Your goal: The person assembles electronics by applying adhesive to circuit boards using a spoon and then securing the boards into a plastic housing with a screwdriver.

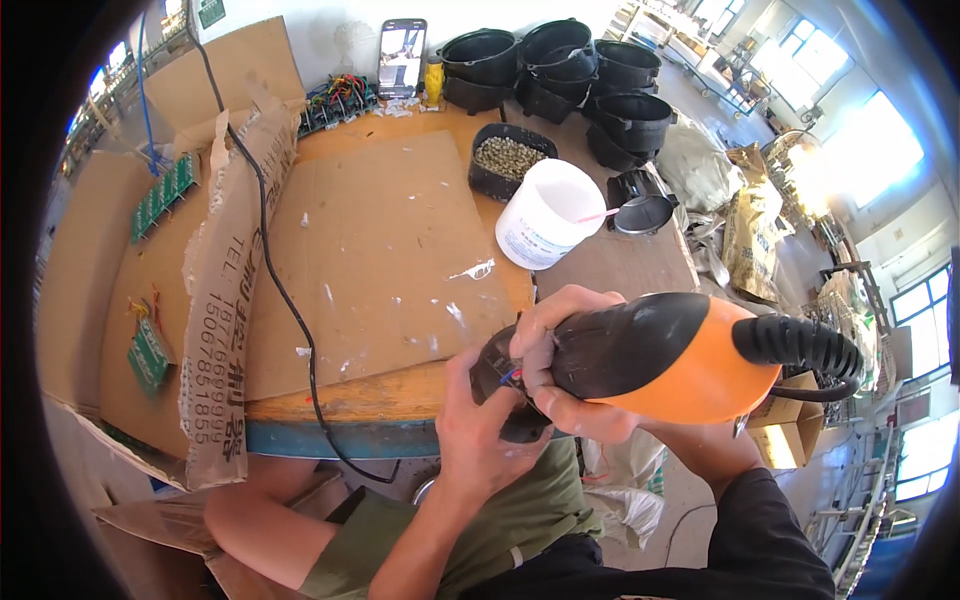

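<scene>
My right hand [590, 415] is wrapped round an orange and black corded power tool [680, 350], which looks like an electric screwdriver. The tool's front end points left and down. My left hand [470, 435] grips a black plastic housing [524, 424] just beyond the table's front edge. Small red and blue wires [513, 376] show in the housing, close to my right fingertips. The tool's tip is hidden behind my right fingers, so I cannot tell whether it touches the housing.
A white tub [535, 235] holds a pinkish stick. Behind it stand a black tray [484, 183] of small screw-like parts and several stacked black housings [480, 62]. Left, a cardboard box [110, 250] holds green circuit boards [150, 355]; a black cable [262, 200] crosses its side. A phone [402, 60] leans upright behind.
</scene>
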The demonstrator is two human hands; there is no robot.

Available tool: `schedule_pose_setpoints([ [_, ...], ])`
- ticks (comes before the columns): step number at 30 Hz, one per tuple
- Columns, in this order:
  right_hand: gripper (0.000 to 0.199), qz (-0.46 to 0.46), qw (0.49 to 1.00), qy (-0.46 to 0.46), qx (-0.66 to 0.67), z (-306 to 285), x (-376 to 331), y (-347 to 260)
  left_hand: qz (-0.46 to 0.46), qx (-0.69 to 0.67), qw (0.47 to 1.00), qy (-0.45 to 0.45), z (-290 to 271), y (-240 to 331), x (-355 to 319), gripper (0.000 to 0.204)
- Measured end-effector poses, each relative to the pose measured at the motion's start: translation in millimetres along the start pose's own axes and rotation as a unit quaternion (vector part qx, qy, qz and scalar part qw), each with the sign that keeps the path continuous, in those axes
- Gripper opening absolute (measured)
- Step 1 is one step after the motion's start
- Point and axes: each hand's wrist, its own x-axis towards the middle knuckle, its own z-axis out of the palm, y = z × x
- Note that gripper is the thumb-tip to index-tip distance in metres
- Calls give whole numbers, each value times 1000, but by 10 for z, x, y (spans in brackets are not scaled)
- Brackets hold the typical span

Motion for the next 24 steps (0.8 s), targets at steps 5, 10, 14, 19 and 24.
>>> schedule_pose_setpoints([
  [5, 38, 46, 998, 34, -24, 13, -87, 3, 9, -10, 1000, -2, 39, -30, 6, 38],
  [10, 31, 51, 997, -54, -35, -12, 93, -163, -24, -57, 998, 3, 57, -83, -29, 40],
  [14, 34, 33, 999, -33, -8, -87, -29, 198, 10, 8, 1000, -1, -2, -4, 15, 28],
  [19, 37, 71, 997, -26, 17, -118, 21, 31, 53, 31, 998, -11, 6, 25, 65, 23],
  [24, 32, 91, 992, -46, -72, 5, 149, -280, -4, -19, 999, -32, -5, 1, 6, 34],
])
